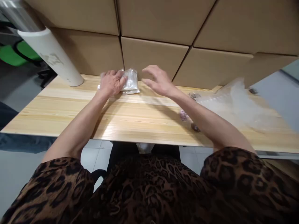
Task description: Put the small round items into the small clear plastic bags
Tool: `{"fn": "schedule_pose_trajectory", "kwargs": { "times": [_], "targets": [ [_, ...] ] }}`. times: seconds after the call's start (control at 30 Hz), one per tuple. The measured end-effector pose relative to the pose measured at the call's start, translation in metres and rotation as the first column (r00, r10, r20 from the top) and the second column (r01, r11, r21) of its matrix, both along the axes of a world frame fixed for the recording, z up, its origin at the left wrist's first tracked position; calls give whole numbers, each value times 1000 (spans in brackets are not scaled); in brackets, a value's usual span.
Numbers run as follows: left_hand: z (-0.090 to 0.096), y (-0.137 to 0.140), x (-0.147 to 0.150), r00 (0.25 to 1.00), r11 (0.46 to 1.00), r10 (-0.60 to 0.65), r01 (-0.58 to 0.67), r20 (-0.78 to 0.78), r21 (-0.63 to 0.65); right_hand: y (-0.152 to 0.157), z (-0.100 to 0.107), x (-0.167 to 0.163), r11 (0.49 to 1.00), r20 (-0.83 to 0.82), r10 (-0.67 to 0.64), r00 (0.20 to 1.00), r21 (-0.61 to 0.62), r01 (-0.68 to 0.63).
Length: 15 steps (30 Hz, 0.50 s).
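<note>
Pale blond wood with long straight grain on the tabletop [140,118]. Plain tan brown on the cardboard boxes [154,53] stacked behind. Clear, glossy see-through plastic on the small packets [131,81] under the left hand [112,82]. Milky, hazy clear on the big plastic bag [235,102] at the right. Off-white on the tube [52,57], with a faint grey mark. Leopard print, black spots on brown, on the sleeves [60,183]. Bright green on the chair seat [10,56] far left. Pinkish on a small bead [183,115].

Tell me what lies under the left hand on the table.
The left hand presses a small stack of clear plastic bags on the wooden table. The stack's left part is covered; contents unclear.
</note>
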State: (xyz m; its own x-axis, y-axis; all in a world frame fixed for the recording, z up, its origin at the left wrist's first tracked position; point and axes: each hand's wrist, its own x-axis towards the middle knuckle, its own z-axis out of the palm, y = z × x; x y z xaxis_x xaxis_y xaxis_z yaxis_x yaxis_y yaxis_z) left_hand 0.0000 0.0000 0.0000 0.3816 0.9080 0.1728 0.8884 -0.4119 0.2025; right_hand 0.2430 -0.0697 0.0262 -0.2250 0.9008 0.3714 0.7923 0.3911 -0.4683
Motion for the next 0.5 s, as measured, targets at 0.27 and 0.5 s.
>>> {"fn": "schedule_pose_trajectory", "kwargs": {
  "times": [0.27, 0.5],
  "targets": [
    [0, 7, -3, 994, 998, -36, 40, 104, -39, -133, 11, 233, 619, 38, -782, 622, 150, 770],
    [3, 4, 2, 990, 983, -114, 125, -86, 137, -192, -50, 290, 382, -2, -924, 382, -18, 924]
  ]
}}
